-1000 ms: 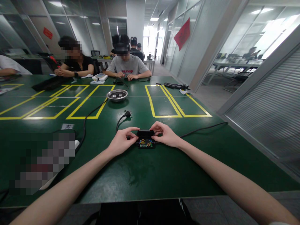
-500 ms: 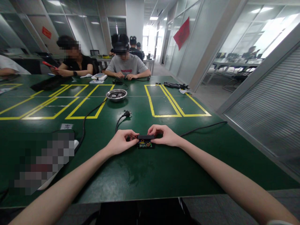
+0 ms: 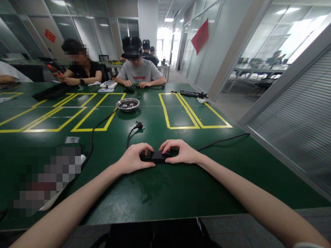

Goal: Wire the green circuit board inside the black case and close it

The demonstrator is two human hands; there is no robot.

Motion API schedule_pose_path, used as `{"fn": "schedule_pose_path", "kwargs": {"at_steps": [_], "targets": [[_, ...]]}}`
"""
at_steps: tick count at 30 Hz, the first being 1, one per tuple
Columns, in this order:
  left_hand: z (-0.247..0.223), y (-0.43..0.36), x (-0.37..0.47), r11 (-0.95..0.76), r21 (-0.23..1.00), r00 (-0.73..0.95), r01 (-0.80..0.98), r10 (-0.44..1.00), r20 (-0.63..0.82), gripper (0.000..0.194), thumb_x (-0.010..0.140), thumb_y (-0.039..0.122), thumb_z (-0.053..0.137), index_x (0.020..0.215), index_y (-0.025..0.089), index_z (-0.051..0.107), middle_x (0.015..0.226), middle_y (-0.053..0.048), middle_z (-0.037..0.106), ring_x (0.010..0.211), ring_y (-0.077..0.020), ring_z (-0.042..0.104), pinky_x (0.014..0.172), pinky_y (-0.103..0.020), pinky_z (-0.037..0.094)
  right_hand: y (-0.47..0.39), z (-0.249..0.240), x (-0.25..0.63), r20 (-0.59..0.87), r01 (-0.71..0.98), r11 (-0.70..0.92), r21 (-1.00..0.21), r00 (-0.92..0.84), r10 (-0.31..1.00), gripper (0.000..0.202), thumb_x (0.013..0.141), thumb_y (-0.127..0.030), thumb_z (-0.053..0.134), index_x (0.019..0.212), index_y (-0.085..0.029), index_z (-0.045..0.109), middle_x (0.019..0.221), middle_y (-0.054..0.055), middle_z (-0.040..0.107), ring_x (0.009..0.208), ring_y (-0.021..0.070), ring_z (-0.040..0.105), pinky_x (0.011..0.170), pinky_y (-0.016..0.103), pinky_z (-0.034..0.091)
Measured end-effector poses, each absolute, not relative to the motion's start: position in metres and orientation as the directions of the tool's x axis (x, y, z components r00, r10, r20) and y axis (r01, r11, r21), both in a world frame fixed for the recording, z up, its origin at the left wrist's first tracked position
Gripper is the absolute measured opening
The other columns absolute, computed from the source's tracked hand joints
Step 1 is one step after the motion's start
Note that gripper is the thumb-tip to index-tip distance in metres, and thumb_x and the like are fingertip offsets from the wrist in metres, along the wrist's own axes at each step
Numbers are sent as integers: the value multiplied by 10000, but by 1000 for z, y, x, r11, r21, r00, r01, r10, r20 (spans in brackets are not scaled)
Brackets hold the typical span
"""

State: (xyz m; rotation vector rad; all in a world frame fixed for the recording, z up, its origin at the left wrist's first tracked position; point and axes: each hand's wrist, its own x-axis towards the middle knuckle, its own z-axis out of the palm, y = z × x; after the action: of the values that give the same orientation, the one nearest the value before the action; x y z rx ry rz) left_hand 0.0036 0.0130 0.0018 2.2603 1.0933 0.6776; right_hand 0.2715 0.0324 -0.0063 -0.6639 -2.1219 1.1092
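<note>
Green tabletop (image 3: 124, 199) has a flat black box (image 3: 158, 156), held by curled left fingers (image 3: 149, 165) and right fingers (image 3: 172, 160); round silver metal bowl (image 3: 127, 110) holds shiny bits (image 3: 131, 104).

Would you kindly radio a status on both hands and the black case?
Left hand and right hand at opposite ends of the black case. Case looks closed; can't tell if latched. Power plug lies beyond, not in the way.
</note>
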Motion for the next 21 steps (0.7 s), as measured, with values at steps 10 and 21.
{"fn": "schedule_pose_path", "kwargs": {"at_steps": [10,21], "targets": [[1,13,2,-678,483,626,554,722,296,274,796,370,800,982,202,690,828,-3,672,737,-172,640,673,-261,462,30,-4,272,323,230,617,-752,-687,651,198,821,-312,792,978,-204,741,1062,78,759,966,223,702,877,372,556],[-1,14,5,-748,348,661,566,663,350,325,962,442,646,1161,189,695,924,-62,734,819,-214,674,766,-309,511,29,-6,265,369,432,854,-291,-773,517,325,979,-342,645,1238,-151,691,1001,128,751,894,246,684,813,363,534]]}}
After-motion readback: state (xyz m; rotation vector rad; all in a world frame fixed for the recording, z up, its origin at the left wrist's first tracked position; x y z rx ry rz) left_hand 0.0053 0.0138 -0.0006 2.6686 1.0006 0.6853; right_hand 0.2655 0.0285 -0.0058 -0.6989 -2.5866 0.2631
